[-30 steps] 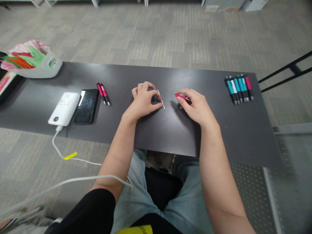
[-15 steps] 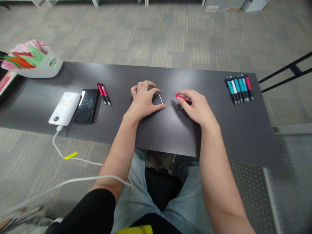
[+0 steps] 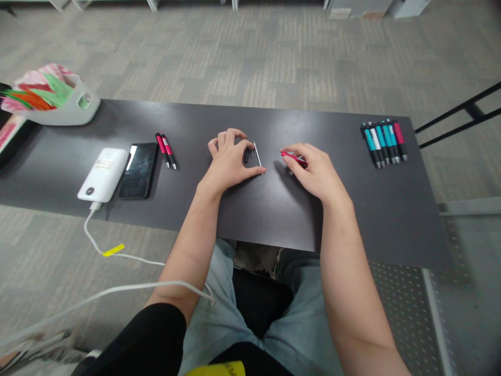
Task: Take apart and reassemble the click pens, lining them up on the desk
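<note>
My left hand (image 3: 230, 162) rests on the dark table with its fingers apart. Its thumb touches the lower end of a thin silvery refill (image 3: 257, 155), which lies on the table. Small black parts (image 3: 247, 155) lie beneath its curled fingers, partly hidden. To the right, my right hand (image 3: 311, 167) is closed on a red pen barrel (image 3: 291, 155), pinched between thumb and fingers and pointing left. The lower part of that barrel is hidden by the hand.
On the left are two red pens (image 3: 166, 151), a black phone (image 3: 138, 171), a white power bank (image 3: 104, 175) with a cable, and a white basket (image 3: 80, 104). Several pens (image 3: 383, 143) lie in a row at the right. A black metal frame (image 3: 469, 110) stands beyond.
The fingers of my left hand have moved slightly left, off the refill's upper end, while the thumb stays at its lower end. My right hand has hardly moved.
</note>
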{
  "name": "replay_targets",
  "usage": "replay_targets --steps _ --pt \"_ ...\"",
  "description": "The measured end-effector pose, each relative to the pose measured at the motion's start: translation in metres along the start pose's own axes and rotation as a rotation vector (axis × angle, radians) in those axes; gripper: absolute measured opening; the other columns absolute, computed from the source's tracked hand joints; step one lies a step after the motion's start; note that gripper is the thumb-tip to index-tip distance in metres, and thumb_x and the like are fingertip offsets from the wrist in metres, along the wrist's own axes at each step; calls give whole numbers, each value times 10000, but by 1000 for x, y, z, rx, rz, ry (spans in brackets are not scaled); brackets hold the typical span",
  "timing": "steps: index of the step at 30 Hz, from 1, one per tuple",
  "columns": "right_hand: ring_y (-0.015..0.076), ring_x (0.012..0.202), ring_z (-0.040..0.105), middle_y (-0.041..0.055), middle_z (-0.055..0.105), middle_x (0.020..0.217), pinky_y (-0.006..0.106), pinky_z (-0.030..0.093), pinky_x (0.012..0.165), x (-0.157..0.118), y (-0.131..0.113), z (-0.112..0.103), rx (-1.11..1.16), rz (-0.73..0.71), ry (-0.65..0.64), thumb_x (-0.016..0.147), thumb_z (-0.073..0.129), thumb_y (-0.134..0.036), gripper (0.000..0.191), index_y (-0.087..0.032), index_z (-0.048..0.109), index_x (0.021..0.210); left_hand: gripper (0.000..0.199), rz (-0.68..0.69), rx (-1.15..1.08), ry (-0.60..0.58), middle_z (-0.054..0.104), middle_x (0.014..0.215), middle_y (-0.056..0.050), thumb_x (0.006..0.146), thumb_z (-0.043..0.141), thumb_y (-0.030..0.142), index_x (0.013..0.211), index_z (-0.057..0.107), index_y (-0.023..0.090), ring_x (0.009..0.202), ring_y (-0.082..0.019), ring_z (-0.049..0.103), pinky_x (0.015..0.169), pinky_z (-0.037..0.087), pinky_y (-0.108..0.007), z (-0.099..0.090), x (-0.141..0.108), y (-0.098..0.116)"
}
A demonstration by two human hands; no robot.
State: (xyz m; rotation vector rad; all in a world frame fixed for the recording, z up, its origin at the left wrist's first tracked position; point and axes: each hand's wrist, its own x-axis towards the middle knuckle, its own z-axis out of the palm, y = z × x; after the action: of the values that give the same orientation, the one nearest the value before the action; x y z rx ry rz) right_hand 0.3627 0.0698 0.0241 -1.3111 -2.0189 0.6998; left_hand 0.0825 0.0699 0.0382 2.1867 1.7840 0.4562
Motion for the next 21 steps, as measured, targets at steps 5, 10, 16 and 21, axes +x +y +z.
replay_targets --steps 5,10,16,21 --pt "451 1222 842 168 929 1314 663 678 1177 1 2 1 -14 -9 -1 1219 697 -555 353 -305 916 1341 536 -4 -9 -9 670 1794 -186 955 1117 535 1399 887 342 1752 -549 500 1485 363 -747 -2 1 -4" --pt "460 1245 822 145 908 1297 646 677 1173 1 6 1 -14 18 -6 1230 705 -712 409 -386 936 1319 483 -7 -24 -20 672 1776 -175 959 1079 512 1378 899 351 1728 -537 509 1474 377 -737 -3 1 -7" --pt "461 1221 826 157 908 1289 665 669 1164 1 5 1 8 17 -22 1226 700 -707 418 -376 944 1301 487 9 -32 -29 674 1788 -153 968 1035 427 1430 896 363 1753 -517 522 1496 368 -717 -2 1 -7" --pt "462 1186 818 147 919 1285 673 674 1153 1 5 2 10 33 -10 1203 718 -760 447 -389 948 1299 500 12 -45 -47 654 1805 -148 977 1005 424 1462 890 378 1761 -497 507 1507 360 -705 -3 1 -9"
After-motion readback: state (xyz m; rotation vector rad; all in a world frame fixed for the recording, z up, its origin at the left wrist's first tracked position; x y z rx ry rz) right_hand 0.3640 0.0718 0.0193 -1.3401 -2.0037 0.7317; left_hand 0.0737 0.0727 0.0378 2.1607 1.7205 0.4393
